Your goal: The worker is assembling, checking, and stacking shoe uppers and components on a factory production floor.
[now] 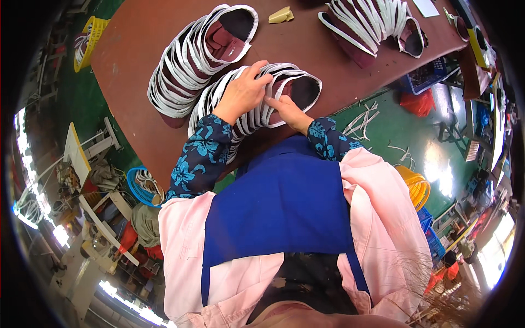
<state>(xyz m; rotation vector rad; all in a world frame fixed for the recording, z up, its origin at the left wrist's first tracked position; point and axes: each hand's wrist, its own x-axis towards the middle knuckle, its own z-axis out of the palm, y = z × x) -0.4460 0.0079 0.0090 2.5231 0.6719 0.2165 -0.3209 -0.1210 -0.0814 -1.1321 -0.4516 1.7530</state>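
Nearest the head camera I see a blue apron over a pink smock, and beyond it my two floral sleeves reaching onto the brown table. My left hand lies palm-down over the near row of maroon shoe uppers with white edging, fingers spread and curled across the top of the stack rather than closed around any single piece. My right hand presses against the row's near side, touching it; whether its fingers pinch a piece I cannot tell. Just beyond lies a second row, and a third sits well apart at the far right.
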